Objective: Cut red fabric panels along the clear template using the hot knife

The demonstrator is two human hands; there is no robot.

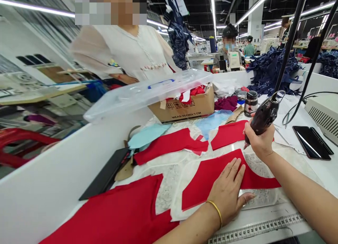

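My left hand lies flat with its fingers stretched over a cut piece of red fabric, which rests on a pale template on the table. In my right hand is a dark handheld marking tool with a pointed tip and cables running up from it. Its tip points down just above the top edge of that red piece; whether it touches cannot be made out. Beyond are two more red pieces, one at the left and one at the right. A larger stack of red fabric fills the near left.
A cardboard box of scraps stands behind, under a clear plastic lid near a person in white. A jar, a black phone and a grey machine are at right. A measuring tape runs along the front edge.
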